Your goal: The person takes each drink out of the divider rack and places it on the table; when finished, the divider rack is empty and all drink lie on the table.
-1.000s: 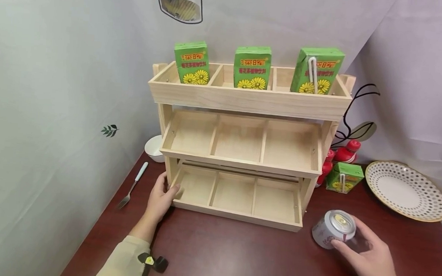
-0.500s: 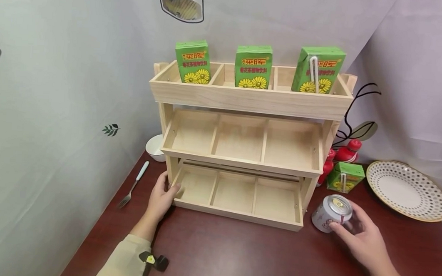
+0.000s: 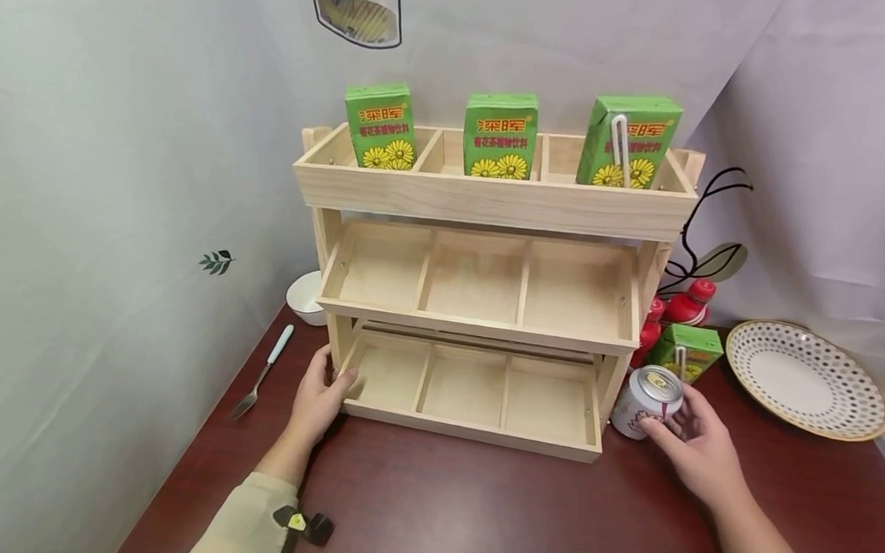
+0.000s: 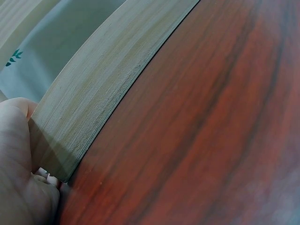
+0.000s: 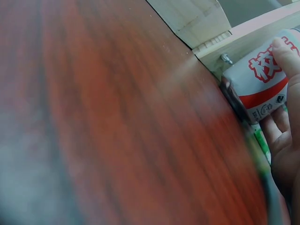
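The right grip (image 3: 703, 459) is closed around a silver can (image 3: 642, 404), thumb on the near side, fingers reaching behind. The can is just beside the right foot of the wooden rack (image 3: 491, 202), outside it, in front of a loose green carton (image 3: 693, 344). I can't tell from here whether its base touches the desk (image 3: 468, 512). The left grip (image 3: 318, 397) is curled over the left end of the rack's lowest tray, thumb on the inside.

As for progress, I'd call it about a third along, judging by the tiers. The top one looks done: a left carton (image 3: 381, 130), a middle carton (image 3: 500, 136) and a right carton (image 3: 648, 144), one to each compartment, the last turned at an angle to show its side. The middle and bottom tiers show only bare wood in all six compartments, so those look like the part left over. The can is in hand, but not yet in any of them.

Off the rack, red bottles (image 3: 690, 308) stand behind that loose carton, with a dotted plate (image 3: 805, 379) further right. Over on the left sit a white bowl (image 3: 304, 300) and a fork (image 3: 268, 365); whether any of these belong to the job, I couldn't say.
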`<state>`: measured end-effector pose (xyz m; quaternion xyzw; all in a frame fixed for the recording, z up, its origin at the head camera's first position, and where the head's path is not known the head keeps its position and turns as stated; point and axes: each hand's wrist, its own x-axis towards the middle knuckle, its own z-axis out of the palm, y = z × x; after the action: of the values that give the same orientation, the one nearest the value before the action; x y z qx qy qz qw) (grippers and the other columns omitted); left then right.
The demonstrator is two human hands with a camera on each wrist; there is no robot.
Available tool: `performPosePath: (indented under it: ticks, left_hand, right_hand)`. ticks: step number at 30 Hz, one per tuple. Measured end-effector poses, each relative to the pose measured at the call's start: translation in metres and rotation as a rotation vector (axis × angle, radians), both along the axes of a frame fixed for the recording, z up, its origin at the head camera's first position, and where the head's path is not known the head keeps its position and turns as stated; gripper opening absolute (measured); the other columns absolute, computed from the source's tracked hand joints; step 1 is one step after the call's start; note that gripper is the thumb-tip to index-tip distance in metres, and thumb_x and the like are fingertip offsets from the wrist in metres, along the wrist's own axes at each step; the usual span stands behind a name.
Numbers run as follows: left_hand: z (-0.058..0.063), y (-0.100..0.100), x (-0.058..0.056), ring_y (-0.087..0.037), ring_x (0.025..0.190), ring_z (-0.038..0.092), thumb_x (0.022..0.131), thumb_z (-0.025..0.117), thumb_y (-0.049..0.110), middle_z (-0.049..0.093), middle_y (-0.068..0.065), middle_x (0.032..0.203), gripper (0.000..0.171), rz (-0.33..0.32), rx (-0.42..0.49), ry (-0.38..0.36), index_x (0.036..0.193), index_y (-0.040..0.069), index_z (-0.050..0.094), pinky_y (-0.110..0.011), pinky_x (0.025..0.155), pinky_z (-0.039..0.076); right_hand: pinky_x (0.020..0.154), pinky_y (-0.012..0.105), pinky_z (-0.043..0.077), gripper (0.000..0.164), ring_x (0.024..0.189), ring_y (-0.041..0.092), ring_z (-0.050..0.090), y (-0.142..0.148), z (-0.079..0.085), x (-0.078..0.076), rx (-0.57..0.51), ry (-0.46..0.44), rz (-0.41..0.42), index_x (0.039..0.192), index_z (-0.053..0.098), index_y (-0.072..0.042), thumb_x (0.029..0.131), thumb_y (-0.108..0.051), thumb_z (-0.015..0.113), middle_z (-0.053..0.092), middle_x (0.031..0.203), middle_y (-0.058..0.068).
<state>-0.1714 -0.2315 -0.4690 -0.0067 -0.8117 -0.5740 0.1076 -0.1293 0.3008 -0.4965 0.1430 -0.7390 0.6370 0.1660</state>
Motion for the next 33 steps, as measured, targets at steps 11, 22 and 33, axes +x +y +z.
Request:
performPosePath:
  ticks: [11,22,33]
  left_hand:
    - [-0.004,-0.002,0.000,-0.023,0.096,0.054,0.092,0.061,0.005,0.056,-0.024,0.122,0.052,-0.012,0.031,0.007,0.140,0.004,0.043,-0.023,0.078,0.045]
    - [-0.025,-0.007,-0.011,-0.022,0.097,0.053,0.091,0.063,0.010,0.058,-0.014,0.119,0.052,0.017,0.008,0.015,0.140,0.012,0.045,-0.024,0.079,0.043]
    - [0.002,0.002,0.000,-0.021,0.099,0.052,0.092,0.062,0.007,0.057,-0.020,0.123,0.052,0.009,-0.008,-0.003,0.140,0.004,0.043,-0.024,0.081,0.043]
  right_hand:
    - [0.084,0.016,0.047,0.065,0.104,0.005,0.062,0.000,-0.008,-0.011,-0.012,-0.047,0.000,0.138,0.042,0.001,0.080,0.020,0.065,0.064,0.116,-0.001]
    - [0.086,0.016,0.046,0.063,0.106,0.005,0.060,0.002,-0.006,-0.007,-0.059,-0.075,0.023,0.138,0.043,0.000,0.082,0.020,0.063,0.064,0.117,-0.002]
    - [0.087,0.016,0.045,0.062,0.108,0.004,0.060,0.003,-0.007,-0.007,-0.070,-0.113,0.016,0.138,0.044,-0.001,0.082,0.018,0.063,0.063,0.119,-0.004]
